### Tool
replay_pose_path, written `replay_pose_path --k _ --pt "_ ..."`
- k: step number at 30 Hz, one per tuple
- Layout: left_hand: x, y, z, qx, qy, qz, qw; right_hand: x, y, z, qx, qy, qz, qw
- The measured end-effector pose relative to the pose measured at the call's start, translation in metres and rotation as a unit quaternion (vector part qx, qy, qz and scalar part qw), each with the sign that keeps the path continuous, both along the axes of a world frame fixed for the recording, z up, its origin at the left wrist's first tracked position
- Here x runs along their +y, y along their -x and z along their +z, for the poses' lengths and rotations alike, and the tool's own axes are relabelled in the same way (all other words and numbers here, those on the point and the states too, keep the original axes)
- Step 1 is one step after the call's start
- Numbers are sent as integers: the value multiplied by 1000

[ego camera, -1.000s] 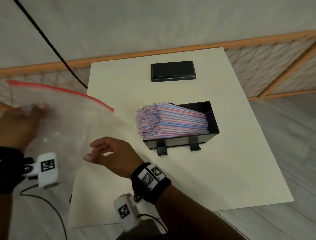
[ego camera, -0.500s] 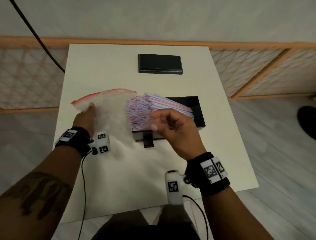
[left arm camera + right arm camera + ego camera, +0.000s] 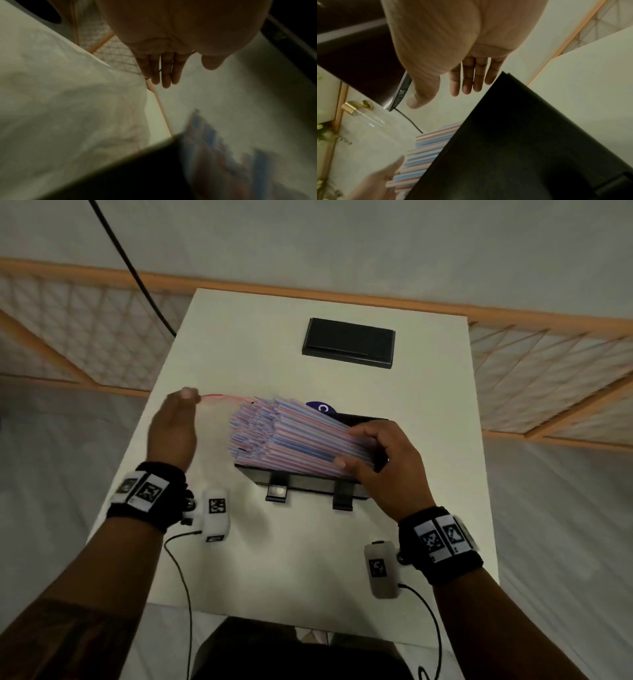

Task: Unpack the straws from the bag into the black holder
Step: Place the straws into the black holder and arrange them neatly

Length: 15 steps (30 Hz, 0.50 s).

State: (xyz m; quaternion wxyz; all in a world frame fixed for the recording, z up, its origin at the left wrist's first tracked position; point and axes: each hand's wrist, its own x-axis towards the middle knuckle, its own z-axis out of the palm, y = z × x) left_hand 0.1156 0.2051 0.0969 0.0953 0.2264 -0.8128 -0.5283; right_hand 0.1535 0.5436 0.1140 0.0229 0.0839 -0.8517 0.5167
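A thick bundle of pink-and-blue striped straws [image 3: 291,436] lies in the black holder [image 3: 308,486], its left ends sticking out past the holder. My right hand [image 3: 380,455] rests on the bundle's right end; its fingers [image 3: 465,75] look straight, with the holder [image 3: 522,135] and straws [image 3: 428,146] below them. My left hand [image 3: 173,429] stands edge-up left of the straws with straight fingers [image 3: 164,70]. The clear bag's red zip edge [image 3: 219,397] runs from its fingertips to the straws. The crumpled bag [image 3: 68,108] shows blurred in the left wrist view.
A flat black box [image 3: 348,343] lies at the back of the white table [image 3: 308,559]. A purple item [image 3: 322,407] peeks out behind the straws. A wooden lattice fence [image 3: 548,364] surrounds the table, and a black cable [image 3: 137,268] hangs at the back left.
My left hand brought the bag from off the table's left side to just left of the straws. My right hand left the bag and moved onto the bundle's right end.
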Motion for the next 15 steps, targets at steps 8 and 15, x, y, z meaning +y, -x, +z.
replay_pose_path --k 8,15 --pt "55 19 14 -70 -196 -82 975 -21 22 0 2 -103 86 991" --pt "77 11 16 -13 -206 -97 974 -26 33 -4 4 -175 95 980"
